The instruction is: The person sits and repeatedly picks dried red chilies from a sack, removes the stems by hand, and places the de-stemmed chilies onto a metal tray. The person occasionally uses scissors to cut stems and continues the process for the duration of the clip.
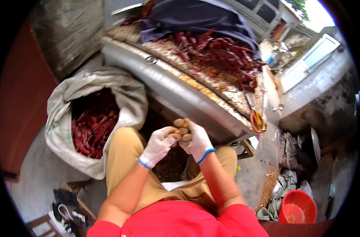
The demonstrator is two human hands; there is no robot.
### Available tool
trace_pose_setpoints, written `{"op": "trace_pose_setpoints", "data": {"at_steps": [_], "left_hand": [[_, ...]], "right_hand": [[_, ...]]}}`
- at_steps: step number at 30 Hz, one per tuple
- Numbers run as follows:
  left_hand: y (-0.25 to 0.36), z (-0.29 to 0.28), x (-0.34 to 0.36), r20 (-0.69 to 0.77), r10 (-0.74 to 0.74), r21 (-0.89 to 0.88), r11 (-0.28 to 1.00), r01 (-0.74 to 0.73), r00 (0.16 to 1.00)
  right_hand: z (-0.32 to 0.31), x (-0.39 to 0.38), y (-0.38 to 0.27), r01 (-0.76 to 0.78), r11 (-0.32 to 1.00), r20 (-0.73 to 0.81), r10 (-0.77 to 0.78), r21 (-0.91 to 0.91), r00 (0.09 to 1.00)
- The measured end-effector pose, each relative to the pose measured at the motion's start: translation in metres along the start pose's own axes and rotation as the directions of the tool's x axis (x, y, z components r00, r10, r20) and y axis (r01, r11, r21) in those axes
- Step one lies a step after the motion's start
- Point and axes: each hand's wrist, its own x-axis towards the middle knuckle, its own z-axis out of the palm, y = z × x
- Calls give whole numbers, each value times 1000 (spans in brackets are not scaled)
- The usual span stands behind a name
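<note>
My left hand (159, 143) and my right hand (197, 142) meet above my lap. Both wear white knit gloves with blue cuffs, and the fingertips look brown and rounded. The fingers are curled in and pinched together. A tiny orange-red bit shows between them; what it belongs to is hidden. Beyond my hands, dried red chili peppers (211, 49) lie heaped on a long table (172, 85), partly under a dark cloth (195, 17). Yellow-orange-handled scissors (257, 120) rest at the table's right corner. To the left, an open white woven sack (61, 138) holds more dark red chili pieces (95, 128).
Pale seeds and scraps (211, 89) cover the table's near edge. A red bucket (297, 207) stands at the lower right beside crumpled grey-green cloth (274, 203). A small wooden stool (79, 197) is at lower left. A pale door (308, 63) is at the far right.
</note>
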Motion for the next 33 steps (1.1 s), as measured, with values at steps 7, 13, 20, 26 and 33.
{"op": "trace_pose_setpoints", "data": {"at_steps": [7, 13, 20, 26, 33], "left_hand": [[27, -65, -2, -211, 20, 16, 1000, -17, 977], [50, -174, 21, -505, -70, -589, 756, -284, 860], [34, -214, 14, -667, -197, -702, 488, -518, 718], [42, -200, 11, -552, -70, -719, 545, -432, 831], [34, -84, 47, -354, -217, -481, 877, 22, 909]], "right_hand": [[6, -58, -66, 105, -208, 198, -499, -972, 844], [-47, -54, -178, 400, 72, 156, -847, -914, 509], [-106, -32, -326, -168, -132, 89, -965, -977, 246], [-79, -16, -335, -162, 67, -146, -825, -985, 546], [-25, -7, -278, -83, -212, 135, -831, -974, 540]]}}
